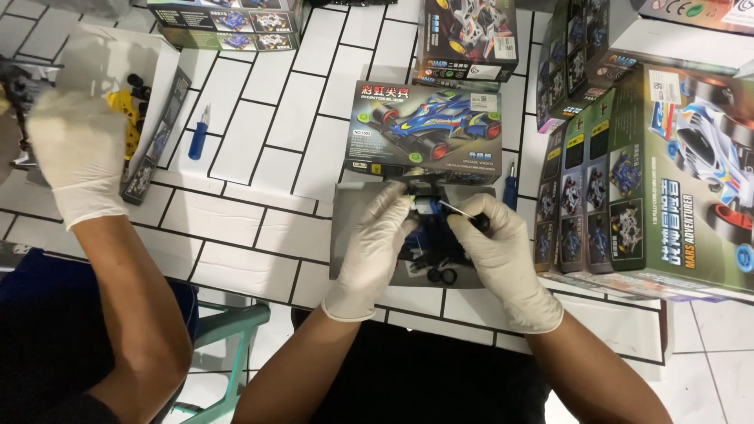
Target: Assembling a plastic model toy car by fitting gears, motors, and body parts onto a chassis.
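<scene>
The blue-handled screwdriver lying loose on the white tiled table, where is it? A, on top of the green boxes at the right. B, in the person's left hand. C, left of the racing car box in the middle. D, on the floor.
C: the blue-handled screwdriver lies on the white tiled table, left of the racing car box, with no hand touching it.

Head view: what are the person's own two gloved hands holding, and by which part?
The left hand grips a small blue toy car at its front end. The right hand holds a thin screwdriver by its handle, tip at the car.
</scene>
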